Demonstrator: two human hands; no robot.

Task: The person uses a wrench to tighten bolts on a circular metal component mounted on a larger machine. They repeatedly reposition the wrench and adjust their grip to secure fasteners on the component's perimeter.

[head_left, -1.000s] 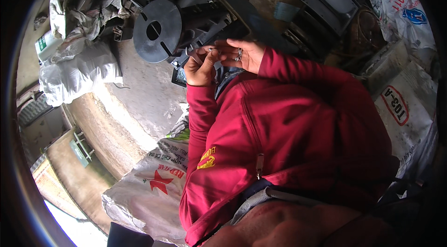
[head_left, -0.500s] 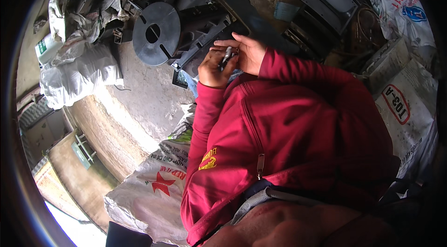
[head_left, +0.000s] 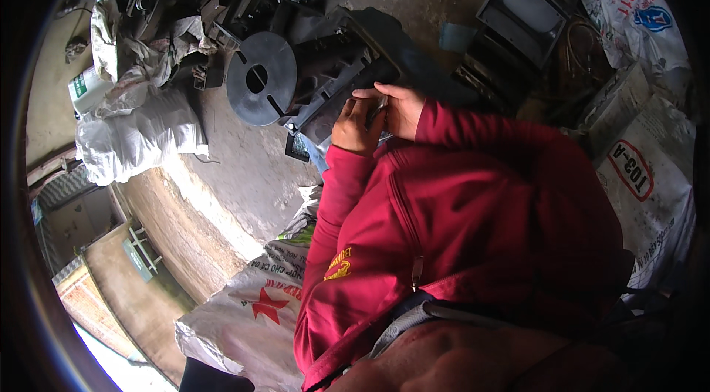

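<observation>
In front of my chest my two hands meet, close to the dark machine-like part. My left hand (head_left: 356, 127) is closed with its fingers curled round a small silvery metal piece (head_left: 381, 105); most of it is hidden, so its kind is unclear. Against it rests my right hand (head_left: 404, 109), cupped, with thumb and forefinger stretched out toward the left hand's fingers. Its other fingers are partly covered. Just beyond lies a dark grey part with ribs (head_left: 333, 85), and at its left end stands a grey slotted disc (head_left: 240, 89) with a round hole.
Black parts are piled at the far left (head_left: 237, 0). Wrapped white packages (head_left: 140, 137) lie to the left. A white sack with a red star (head_left: 255, 303) stands by my left arm. More black parts (head_left: 521, 11) and printed white sacks (head_left: 636, 177) are on the right.
The view has shifted, so the surroundings sit a little lower and further right. My left hand has turned, and the silvery piece shows less than before. The hands remain together.
</observation>
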